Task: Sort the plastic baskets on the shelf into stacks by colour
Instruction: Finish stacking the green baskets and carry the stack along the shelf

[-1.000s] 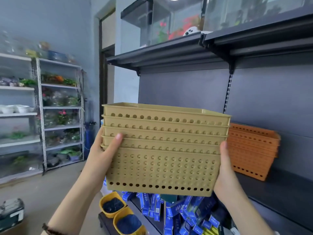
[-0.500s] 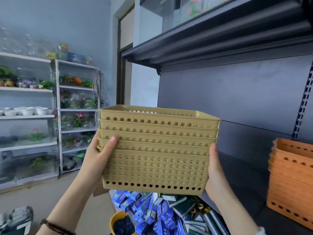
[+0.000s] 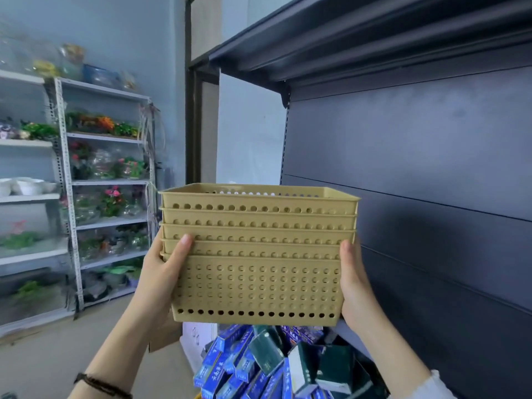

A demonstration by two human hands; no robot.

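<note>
1. Two hands hold a nested stack of tan perforated baskets (image 3: 256, 283) in the air in front of a dark metal shelving unit (image 3: 417, 168). The stack is level and rests on no surface.
2. At the stack's left end, the left hand (image 3: 161, 272) clasps the plastic with its thumb (image 3: 180, 249) laid flat across the front, over the lower rims. Its other fingers are hidden behind the baskets.
3. At the opposite end, the right hand (image 3: 355, 280) grips the corner. Only the thumb tip shows at the front edge, and the remaining fingers wrap out of sight around the side.
4. Gripping from both ends, low on the pile, appears meant to pinch the loosely nested baskets together so that none tips or slides free in transit.
5. All the baskets in the hands share one colour and sit rim above rim, so this pile looks already sorted. The step in hand is probably carrying it to a spot on the shelving, whose lower board is mostly hidden beneath the stack.
6. Below the baskets lies a heap of blue and dark green boxes (image 3: 230, 367). White racks (image 3: 69, 197) of plants and glassware line the far wall.
</note>
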